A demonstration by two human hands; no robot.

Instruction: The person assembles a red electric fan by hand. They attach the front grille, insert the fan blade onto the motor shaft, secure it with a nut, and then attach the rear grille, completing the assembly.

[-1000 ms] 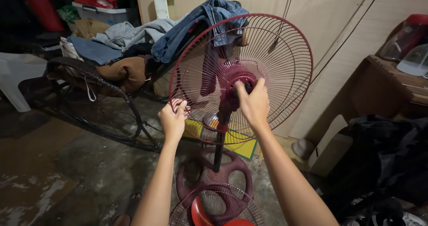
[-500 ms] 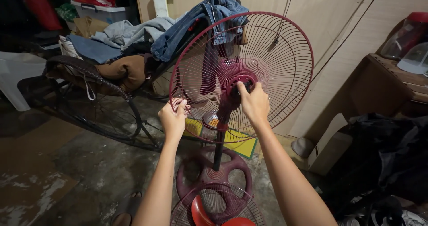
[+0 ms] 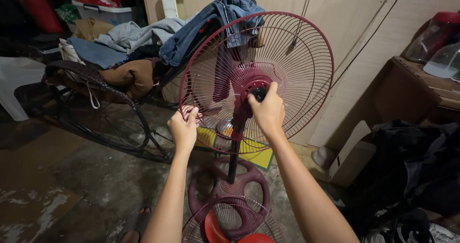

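A dark red stand fan stands in front of me with only its rear wire guard (image 3: pixel 297 56) mounted on the motor head. My left hand (image 3: pixel 183 126) grips the guard's lower left rim. My right hand (image 3: pixel 266 110) is closed around the black nut (image 3: pixel 258 92) at the guard's centre hub. The fan's pole runs down to a round red base (image 3: pixel 225 183). A loose front guard (image 3: pixel 230 224) with a red blade piece (image 3: pixel 215 229) lies on the floor at the bottom.
A rocking chair (image 3: pixel 96 94) piled with jeans and other clothes (image 3: pixel 191 32) stands behind the fan at left. A wooden table (image 3: pixel 421 90) with clear containers is at right, dark bags (image 3: pixel 417 161) below it. The concrete floor (image 3: pixel 72 176) is wet.
My right hand has turned a little on the centre nut, the wrist rotating. The fan head and the view shifted slightly left. My left hand keeps its hold on the rim.
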